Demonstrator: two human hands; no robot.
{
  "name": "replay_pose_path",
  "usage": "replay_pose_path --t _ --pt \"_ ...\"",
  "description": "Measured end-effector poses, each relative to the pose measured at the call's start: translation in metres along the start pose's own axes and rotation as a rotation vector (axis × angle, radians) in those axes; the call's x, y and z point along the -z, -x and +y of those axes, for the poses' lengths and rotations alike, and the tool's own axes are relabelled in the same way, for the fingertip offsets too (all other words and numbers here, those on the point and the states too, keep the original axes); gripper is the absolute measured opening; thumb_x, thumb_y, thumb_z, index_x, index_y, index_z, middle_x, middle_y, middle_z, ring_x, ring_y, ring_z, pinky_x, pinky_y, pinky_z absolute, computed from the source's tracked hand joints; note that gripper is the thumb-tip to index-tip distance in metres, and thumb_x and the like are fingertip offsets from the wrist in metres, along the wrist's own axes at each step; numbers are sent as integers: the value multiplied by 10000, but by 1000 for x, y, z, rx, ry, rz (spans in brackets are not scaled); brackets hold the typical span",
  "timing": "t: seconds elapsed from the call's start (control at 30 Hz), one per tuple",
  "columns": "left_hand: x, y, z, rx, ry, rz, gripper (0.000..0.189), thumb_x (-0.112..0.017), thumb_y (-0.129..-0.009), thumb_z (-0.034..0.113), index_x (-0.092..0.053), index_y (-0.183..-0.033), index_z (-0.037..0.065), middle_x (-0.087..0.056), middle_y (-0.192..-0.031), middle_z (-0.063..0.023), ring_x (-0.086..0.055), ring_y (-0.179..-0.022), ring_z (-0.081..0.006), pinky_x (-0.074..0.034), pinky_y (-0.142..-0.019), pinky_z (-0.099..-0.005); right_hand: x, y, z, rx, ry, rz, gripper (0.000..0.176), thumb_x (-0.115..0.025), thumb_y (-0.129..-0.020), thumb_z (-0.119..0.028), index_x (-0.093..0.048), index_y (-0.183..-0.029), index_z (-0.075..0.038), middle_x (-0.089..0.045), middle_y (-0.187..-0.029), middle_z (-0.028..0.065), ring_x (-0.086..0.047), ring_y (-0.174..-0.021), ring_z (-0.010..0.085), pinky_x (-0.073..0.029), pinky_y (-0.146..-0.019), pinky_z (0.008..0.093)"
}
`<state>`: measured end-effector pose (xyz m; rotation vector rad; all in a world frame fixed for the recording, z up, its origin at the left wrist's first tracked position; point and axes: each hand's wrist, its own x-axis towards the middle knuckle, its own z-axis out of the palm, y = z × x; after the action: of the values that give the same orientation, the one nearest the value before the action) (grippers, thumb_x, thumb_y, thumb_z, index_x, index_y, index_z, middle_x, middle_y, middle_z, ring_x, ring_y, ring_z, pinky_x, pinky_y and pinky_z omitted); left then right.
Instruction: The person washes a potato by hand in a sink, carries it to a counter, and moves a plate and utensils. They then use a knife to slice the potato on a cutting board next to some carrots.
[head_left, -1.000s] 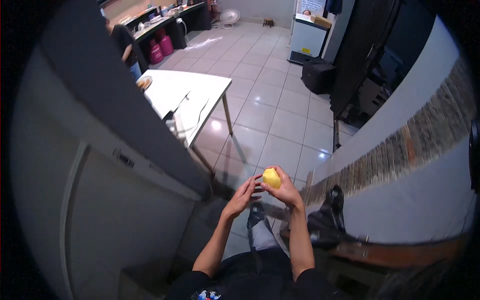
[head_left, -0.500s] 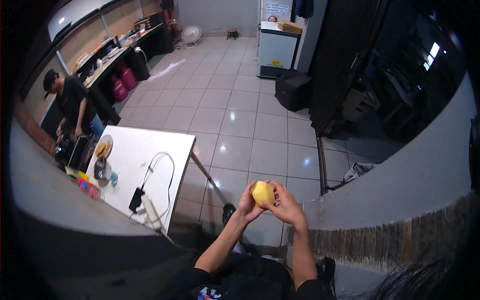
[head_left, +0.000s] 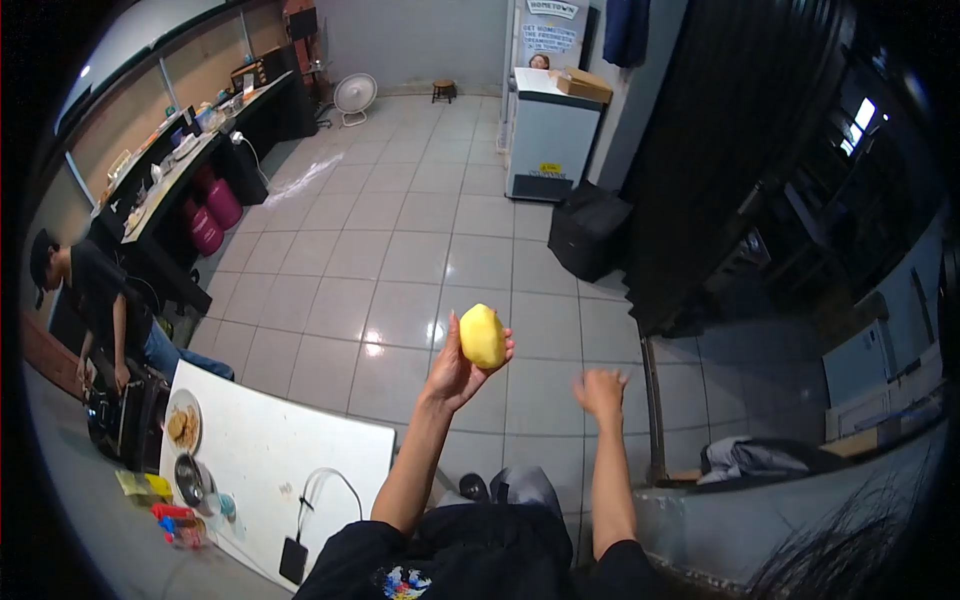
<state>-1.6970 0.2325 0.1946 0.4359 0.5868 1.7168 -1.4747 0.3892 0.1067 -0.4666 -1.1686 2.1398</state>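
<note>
A yellow, peeled-looking oval item like a potato or fruit (head_left: 483, 337) rests in my left hand (head_left: 457, 376), its fingers wrapped behind it and the thumb along its left side. My right hand (head_left: 602, 393) hangs apart from it, to the right and lower, over the floor. That hand is partly blurred, and its fingers are too smeared to read.
A white table (head_left: 290, 440) at lower left bears a plate of food (head_left: 183, 425), a metal bowl (head_left: 189, 480) and a black adapter (head_left: 293, 560). A person (head_left: 100, 300) bends at far left. Beyond stand a white freezer (head_left: 545, 140) and a black bag (head_left: 588, 232).
My right hand has let go of the yellow item and moved off to the right. My left hand has raised it up and leftward. The view has shifted.
</note>
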Motion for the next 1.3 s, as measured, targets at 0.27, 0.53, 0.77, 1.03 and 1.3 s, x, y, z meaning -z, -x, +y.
replay_pose_path --t 0.27,0.53,0.77,1.03,1.3 --pt "116 -115 83 -57 60 389 603 -366 -863 602 -543 -1031 51 -598 -841 -129 -607 -685 -192 -533 -621 -281 -41 -183 28 -131 1283 -174 312 -642 -796 -238 -624 -1027 -29 -641 -998 143 -582 -1010 248 -426 -896 361" --pt "180 -223 195 -238 159 496 593 -368 -839 594 -553 -987 51 -606 -731 -111 -588 -589 -166 -503 -531 -269 -146 -413 -8 -14 -667 -777 322 -538 -870 -288 -586 -1099 -66 -611 -976 125 -585 -918 253 -435 -893 361" --pt "259 -291 291 -388 254 580 579 -378 -829 589 -561 -961 56 -615 -713 -113 -585 -560 -171 -484 -510 -262 -223 -556 90 15 1282 -537 269 -583 -830 -297 -628 -1041 -137 -608 -1008 89 -573 -909 238 -433 -812 391" --pt "360 -400 430 -270 243 526 539 -366 -849 570 -554 -941 73 -613 -733 -125 -582 -575 -190 -451 -506 -273 -320 -728 74 153 1111 -895 299 -579 -843 -234 -597 -1090 -67 -626 -1006 105 -578 -960 258 -426 -851 341" --pt "423 -424 597 -318 0 558 553 -379 -857 551 -547 -1028 53 -622 -745 -133 -608 -579 -189 -480 -520 -279 -431 -882 114 195 -495 -1318 406 -480 -899 -398 -564 -1086 -48 -609 -951 152 -605 -844 229 -417 -857 502"
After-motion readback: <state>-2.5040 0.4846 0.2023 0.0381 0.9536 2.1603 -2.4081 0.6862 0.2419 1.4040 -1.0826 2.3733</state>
